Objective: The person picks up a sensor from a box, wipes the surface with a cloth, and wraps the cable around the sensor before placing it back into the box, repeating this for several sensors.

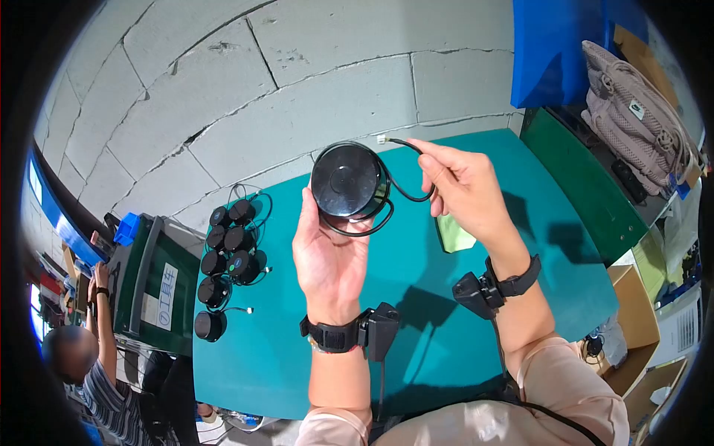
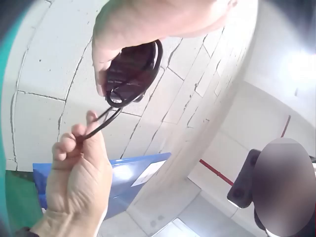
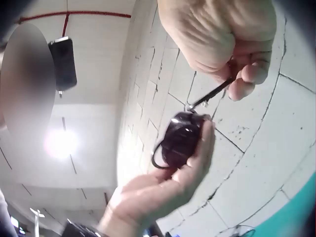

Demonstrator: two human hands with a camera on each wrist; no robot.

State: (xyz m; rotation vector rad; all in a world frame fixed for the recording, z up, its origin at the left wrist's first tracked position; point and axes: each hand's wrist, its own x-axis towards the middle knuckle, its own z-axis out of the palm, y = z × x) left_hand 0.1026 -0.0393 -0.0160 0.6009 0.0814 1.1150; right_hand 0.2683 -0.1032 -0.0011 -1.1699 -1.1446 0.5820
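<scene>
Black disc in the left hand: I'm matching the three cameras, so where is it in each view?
Head: the black disc is just above centre, held in the left hand.
Left wrist: the black disc is above and left of centre.
Right wrist: the black disc is slightly below and right of centre.
Shared landmark: the pale block wall.

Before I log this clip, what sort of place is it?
Probably a workshop or assembly area: a round black corded device is held above a teal worktable, similar devices cluster there, and a labelled tool cart stands alongside.
</scene>
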